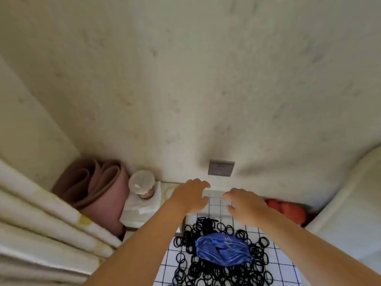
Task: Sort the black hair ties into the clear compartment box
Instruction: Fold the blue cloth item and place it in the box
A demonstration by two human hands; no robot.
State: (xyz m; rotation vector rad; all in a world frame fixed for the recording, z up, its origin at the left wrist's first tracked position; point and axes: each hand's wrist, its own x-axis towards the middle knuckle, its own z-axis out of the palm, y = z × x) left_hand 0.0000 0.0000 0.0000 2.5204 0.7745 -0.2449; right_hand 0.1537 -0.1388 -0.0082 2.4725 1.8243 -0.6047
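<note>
Left hand (191, 196) and right hand (245, 205) flank the clear compartment box (216, 196), grip not discernible; lifted loosely, it could slip onto the near black hair ties (206, 226).

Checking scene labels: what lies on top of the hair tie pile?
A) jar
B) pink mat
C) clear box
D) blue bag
D: the blue bag lies on the middle of the pile, with hair ties showing all round it.

Two hands (191, 198), one box (216, 204), one bag (222, 249)
</note>
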